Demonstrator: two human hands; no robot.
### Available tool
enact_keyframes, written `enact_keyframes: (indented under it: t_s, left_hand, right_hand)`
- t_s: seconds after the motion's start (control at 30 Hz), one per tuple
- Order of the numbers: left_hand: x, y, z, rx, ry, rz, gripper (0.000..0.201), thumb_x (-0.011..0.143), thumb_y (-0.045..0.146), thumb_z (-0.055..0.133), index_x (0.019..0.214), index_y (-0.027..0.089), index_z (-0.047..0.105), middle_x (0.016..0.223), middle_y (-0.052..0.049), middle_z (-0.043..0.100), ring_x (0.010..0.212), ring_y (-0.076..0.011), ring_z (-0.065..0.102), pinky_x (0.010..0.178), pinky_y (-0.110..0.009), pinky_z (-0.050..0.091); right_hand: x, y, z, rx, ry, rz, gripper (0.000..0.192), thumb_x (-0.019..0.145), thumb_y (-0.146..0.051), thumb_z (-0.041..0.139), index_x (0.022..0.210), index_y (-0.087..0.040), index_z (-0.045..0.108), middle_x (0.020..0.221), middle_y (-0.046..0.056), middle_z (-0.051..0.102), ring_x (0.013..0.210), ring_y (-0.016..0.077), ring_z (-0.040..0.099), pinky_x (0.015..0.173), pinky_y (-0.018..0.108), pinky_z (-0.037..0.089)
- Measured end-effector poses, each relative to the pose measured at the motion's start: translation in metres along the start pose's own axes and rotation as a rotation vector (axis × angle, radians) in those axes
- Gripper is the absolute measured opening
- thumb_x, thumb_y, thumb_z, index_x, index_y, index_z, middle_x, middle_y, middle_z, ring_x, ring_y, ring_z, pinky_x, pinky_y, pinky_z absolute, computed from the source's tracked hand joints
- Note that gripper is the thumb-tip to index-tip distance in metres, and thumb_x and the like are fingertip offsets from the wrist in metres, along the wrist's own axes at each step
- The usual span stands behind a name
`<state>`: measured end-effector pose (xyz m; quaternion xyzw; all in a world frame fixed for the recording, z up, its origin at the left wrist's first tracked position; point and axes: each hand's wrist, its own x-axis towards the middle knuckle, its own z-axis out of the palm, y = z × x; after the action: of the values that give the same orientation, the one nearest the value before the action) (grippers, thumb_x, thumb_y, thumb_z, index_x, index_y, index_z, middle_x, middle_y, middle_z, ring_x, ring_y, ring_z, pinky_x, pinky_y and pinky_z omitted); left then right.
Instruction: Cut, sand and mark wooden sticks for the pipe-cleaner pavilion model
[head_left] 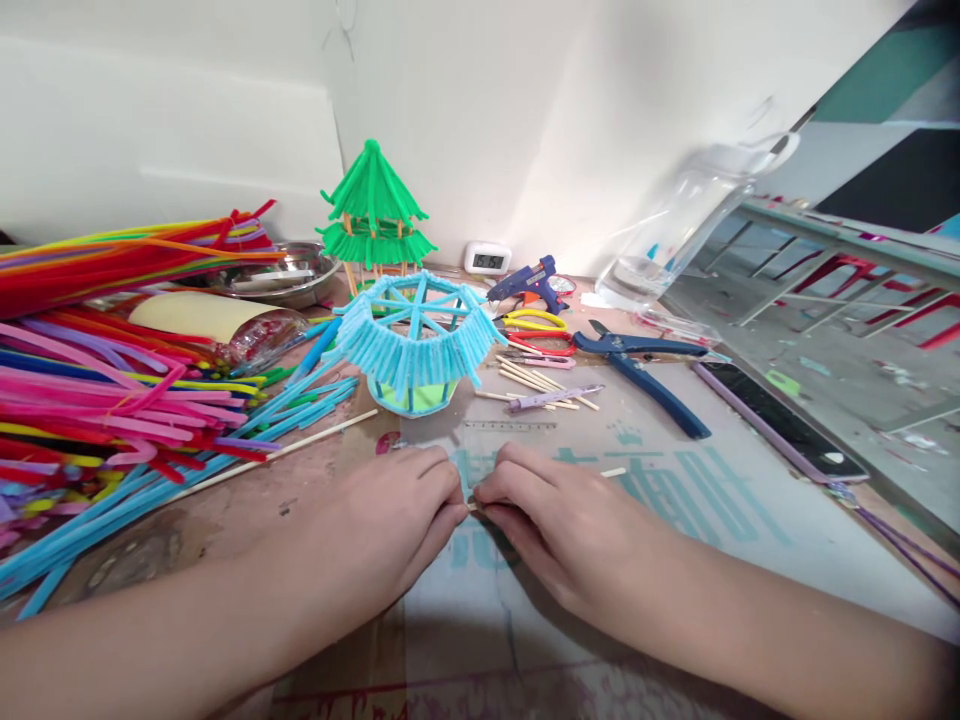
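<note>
White panels [450, 90] stand behind the work table [247, 530], and part of its top lies under a see-through sheet with pale blue lettering. At the far left there's a heap of fuzzy pipe cleaners [112, 395], red, pink, blue and more, with a metal bowl [315, 280] behind it. A long thin stick [277, 455] lies slanting beside the heap. Next comes a green two-tiered model roof [373, 195], and in front of it a light blue model [416, 350] with an open spoked top.

Just nearer to me than that, the left hand [390, 510] is closed, thumb and finger pinching a small pale piece [472, 507], mostly hidden, midway between the hands. The right hand [566, 520] pinches its other side. Past them I see a small digital clock [486, 258], a blue glue gun [529, 282], loose short sticks [532, 378] and blue-handled cutters [649, 375]. A clear jug [667, 240] stands behind those, and a phone [780, 420] lies at the right edge.
</note>
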<state>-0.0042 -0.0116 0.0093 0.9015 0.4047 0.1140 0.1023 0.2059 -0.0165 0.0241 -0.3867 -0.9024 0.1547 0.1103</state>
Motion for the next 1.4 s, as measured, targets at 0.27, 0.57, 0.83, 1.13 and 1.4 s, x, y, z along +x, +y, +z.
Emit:
enact_keyframes:
  t_s: [0.27, 0.57, 0.83, 1.13, 1.4]
  left_hand:
    - [-0.003, -0.004, 0.008, -0.068, 0.028, -0.031, 0.01, 0.095, 0.026, 0.05, 0.086, 0.022, 0.056, 0.084, 0.001, 0.06, 0.077, -0.0189, 0.059, 0.067, -0.033, 0.037]
    - [0.006, -0.01, 0.014, -0.289, 0.045, -0.034, 0.017, 0.095, 0.025, 0.051, 0.079, 0.021, 0.056, 0.081, 0.003, 0.059, 0.075, -0.0144, 0.057, 0.066, -0.028, 0.039]
    - [0.005, -0.007, 0.014, -0.213, 0.034, -0.059, 0.015, 0.092, 0.024, 0.052, 0.078, 0.021, 0.055, 0.08, 0.001, 0.06, 0.073, -0.0164, 0.057, 0.065, -0.03, 0.037]
    - [0.006, -0.005, 0.012, -0.205, 0.02, -0.075, 0.015, 0.092, 0.023, 0.05, 0.079, 0.02, 0.056, 0.079, 0.0, 0.06, 0.074, -0.0169, 0.057, 0.064, -0.029, 0.037]
    - [0.008, -0.005, 0.011, -0.236, 0.018, -0.091, 0.013, 0.089, 0.022, 0.053, 0.076, 0.02, 0.054, 0.077, 0.001, 0.059, 0.07, -0.0154, 0.054, 0.061, -0.028, 0.034]
  right_hand:
    - [-0.001, 0.003, -0.006, 0.052, 0.007, 0.072, 0.01, 0.094, -0.012, 0.048, 0.097, -0.019, 0.056, 0.091, 0.003, 0.059, 0.072, 0.0147, 0.055, 0.061, 0.028, 0.037]
    - [0.003, 0.01, -0.001, 0.184, 0.058, 0.119, 0.009, 0.093, -0.015, 0.053, 0.095, -0.021, 0.058, 0.091, 0.001, 0.063, 0.08, 0.0145, 0.058, 0.068, 0.026, 0.041]
    - [0.007, 0.009, -0.002, 0.11, 0.038, 0.045, 0.011, 0.094, -0.012, 0.048, 0.097, -0.018, 0.056, 0.093, 0.003, 0.058, 0.078, 0.0149, 0.055, 0.067, 0.028, 0.041]
    - [0.006, 0.007, -0.002, 0.164, 0.039, 0.035, 0.011, 0.093, -0.011, 0.049, 0.097, -0.019, 0.056, 0.094, 0.003, 0.061, 0.08, 0.0148, 0.057, 0.07, 0.027, 0.041]
    - [0.007, 0.009, -0.004, 0.181, 0.047, 0.044, 0.011, 0.091, -0.01, 0.051, 0.096, -0.018, 0.057, 0.093, 0.004, 0.063, 0.08, 0.0153, 0.057, 0.071, 0.027, 0.042]
